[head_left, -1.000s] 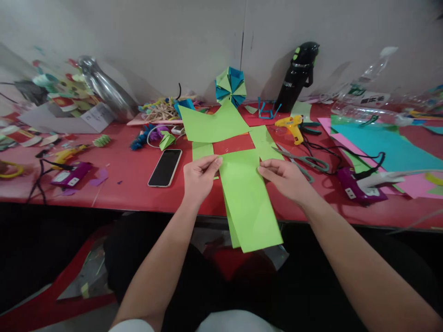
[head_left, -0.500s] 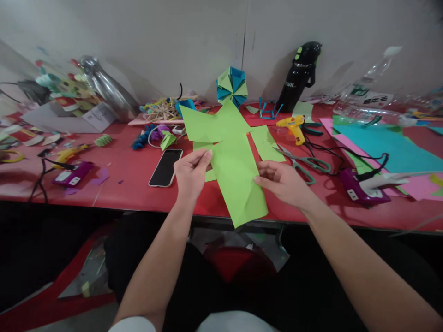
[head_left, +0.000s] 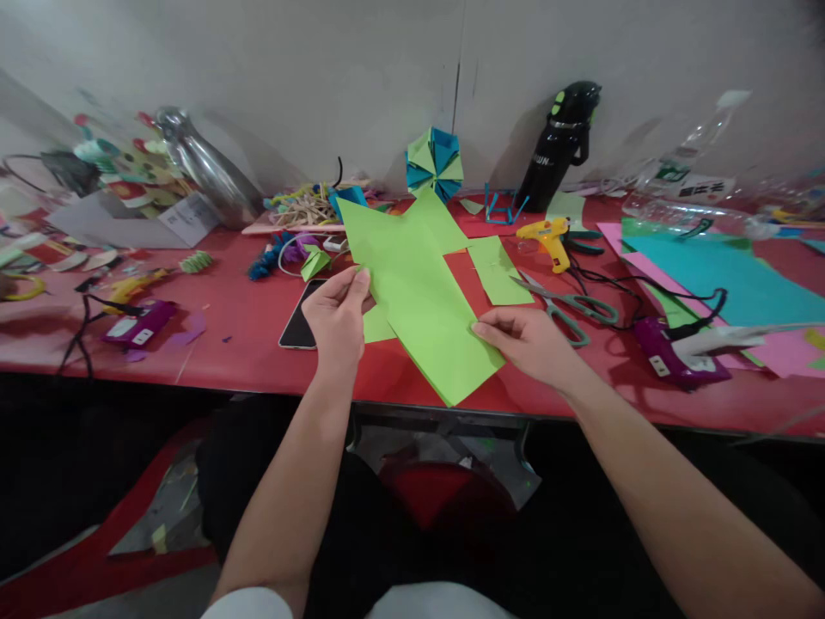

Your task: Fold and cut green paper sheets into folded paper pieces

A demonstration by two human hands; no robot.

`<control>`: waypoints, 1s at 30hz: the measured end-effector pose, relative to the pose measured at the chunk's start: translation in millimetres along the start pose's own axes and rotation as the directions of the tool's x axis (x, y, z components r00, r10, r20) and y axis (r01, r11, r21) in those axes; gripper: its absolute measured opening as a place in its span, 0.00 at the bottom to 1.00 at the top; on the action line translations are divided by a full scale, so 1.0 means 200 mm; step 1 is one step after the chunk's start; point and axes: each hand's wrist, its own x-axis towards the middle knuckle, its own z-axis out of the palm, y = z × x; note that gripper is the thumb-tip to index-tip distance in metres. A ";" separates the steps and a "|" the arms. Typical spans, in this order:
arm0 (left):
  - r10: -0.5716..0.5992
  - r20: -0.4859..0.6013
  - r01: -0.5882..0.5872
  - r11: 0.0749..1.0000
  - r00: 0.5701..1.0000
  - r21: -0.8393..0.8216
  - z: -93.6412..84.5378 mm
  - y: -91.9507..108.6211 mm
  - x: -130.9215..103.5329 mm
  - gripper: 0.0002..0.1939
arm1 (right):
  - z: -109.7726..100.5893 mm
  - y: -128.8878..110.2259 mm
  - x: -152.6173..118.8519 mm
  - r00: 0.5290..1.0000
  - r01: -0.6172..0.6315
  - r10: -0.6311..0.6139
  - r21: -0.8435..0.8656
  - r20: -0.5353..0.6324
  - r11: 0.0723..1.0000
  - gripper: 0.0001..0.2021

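A large light-green sheet of paper (head_left: 418, 275), cut to an irregular outline, is held up over the red table. My left hand (head_left: 340, 314) pinches its left edge between thumb and fingers. At the lower right edge, my right hand (head_left: 525, 341) grips it the same way. Smaller green paper pieces lie under and beside it, one of them a rectangular piece (head_left: 499, 271) to the right. Grey-handled scissors (head_left: 571, 303) rest by that piece, near my right hand. Behind my left hand a phone (head_left: 297, 322) is partly covered.
Behind the paper stands a blue-and-green folded paper ball (head_left: 434, 163). To its right are a yellow glue gun (head_left: 546, 236), a black bottle (head_left: 559, 146) and a purple power strip (head_left: 676, 352). Coloured sheets (head_left: 728, 275) lie at the right. A steel flask (head_left: 206, 168) leans at the left.
My left hand has moved slightly left and up along the sheet, now covering part of the phone. The sheet's lower end has swung right and flattened. My right hand keeps its grip.
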 end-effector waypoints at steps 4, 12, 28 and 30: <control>-0.001 -0.004 0.001 0.999 1.000 -0.052 0.00 -0.01 0.01 0.10 | -0.03 0.00 0.00 0.999 0.003 -0.002 0.030 -0.032 1.000 0.16; -0.027 -0.053 0.020 0.991 0.998 -0.135 0.00 0.00 0.03 0.08 | -0.06 -0.01 0.00 0.999 0.006 -0.009 -0.069 -0.048 0.998 0.15; 0.009 0.025 -0.018 0.931 1.000 0.364 -0.06 -0.01 0.06 0.09 | -0.08 0.02 -0.01 0.999 -0.042 0.040 0.227 0.015 0.973 0.13; -0.014 0.091 -0.031 0.881 0.996 0.472 -0.08 -0.01 0.07 0.09 | -0.10 0.01 -0.01 0.996 -0.085 0.088 0.327 0.005 0.941 0.07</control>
